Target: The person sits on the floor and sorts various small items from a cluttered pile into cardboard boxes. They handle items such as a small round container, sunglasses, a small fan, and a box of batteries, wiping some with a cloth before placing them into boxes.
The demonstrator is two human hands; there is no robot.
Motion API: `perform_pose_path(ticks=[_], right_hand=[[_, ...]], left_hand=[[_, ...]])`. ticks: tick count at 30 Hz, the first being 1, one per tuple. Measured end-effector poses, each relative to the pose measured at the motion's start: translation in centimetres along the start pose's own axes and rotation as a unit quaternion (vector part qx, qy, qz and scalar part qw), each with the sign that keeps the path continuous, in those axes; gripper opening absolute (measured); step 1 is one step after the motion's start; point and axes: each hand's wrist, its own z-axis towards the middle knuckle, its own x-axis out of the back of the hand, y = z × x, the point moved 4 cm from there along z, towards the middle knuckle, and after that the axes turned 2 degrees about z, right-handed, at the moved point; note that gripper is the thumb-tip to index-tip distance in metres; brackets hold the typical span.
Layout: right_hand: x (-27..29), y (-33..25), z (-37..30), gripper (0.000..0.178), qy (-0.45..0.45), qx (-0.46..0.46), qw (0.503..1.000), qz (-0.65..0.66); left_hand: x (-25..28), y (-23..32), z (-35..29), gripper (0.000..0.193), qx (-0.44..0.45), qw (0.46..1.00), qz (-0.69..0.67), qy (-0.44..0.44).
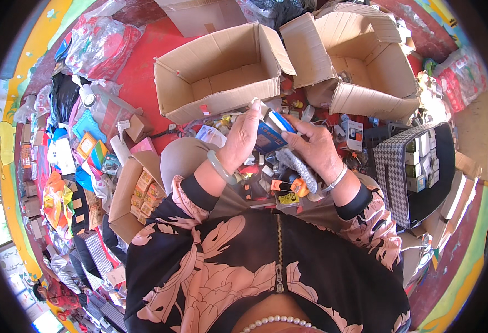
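Observation:
Between my two hands is a small blue box (270, 136), held up above a heap of mixed small goods. Its upper end shows something white and dark inside the blue edge. My left hand (243, 135), with a pale bangle at the wrist, grips the box's left side, thumb at the top. On the other side my right hand (314, 145), wearing a silvery bangle, pinches the box's right edge between thumb and fingers. Below the hands lie a grey fuzzy brush-like thing (299, 166) and an orange-and-black item (289, 187).
Two open cardboard boxes, one at the centre back (216, 108) and one at the right back (366, 102), stand beyond my hands. A carton of small orange packs (123, 216) is at my left. A houndstooth-patterned bin (389, 177) holds small boxes at my right. Plastic bags (102, 47) lie far left.

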Motion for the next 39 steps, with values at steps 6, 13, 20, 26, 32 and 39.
perform_pose_path(ticks=[6, 13, 20, 26, 32, 39], right_hand=[[-0.1, 1.0, 0.5, 0.035, 0.055, 0.087, 0.993, 0.053], [0.2, 0.5, 0.5, 0.031, -0.002, 0.027, 0.997, 0.073], [0.3, 0.4, 0.9, 0.027, 0.003, -0.030, 0.983, 0.181], [0.3, 0.5, 1.0, 0.025, 0.068, -0.007, 0.982, 0.174], [0.4, 0.3, 0.8, 0.026, 0.070, 0.006, 0.988, 0.135], [0.8, -0.9, 0.6, 0.026, 0.030, 0.081, 0.996, 0.001]], left_hand=[[-0.8, 0.3, -0.1, 0.069, 0.014, 1.000, -0.019, 0.004], [-0.7, -1.5, 0.4, 0.060, -0.010, 1.000, -0.007, 0.002], [-1.0, -2.1, 0.7, 0.055, -0.005, 0.998, -0.061, 0.011], [-1.2, -2.9, 0.9, 0.049, 0.022, 0.992, -0.107, -0.065], [-1.5, -2.6, 0.5, 0.050, -0.016, 0.998, -0.010, -0.056], [-2.1, -3.4, 0.8, 0.032, -0.137, 0.989, 0.010, -0.047]])
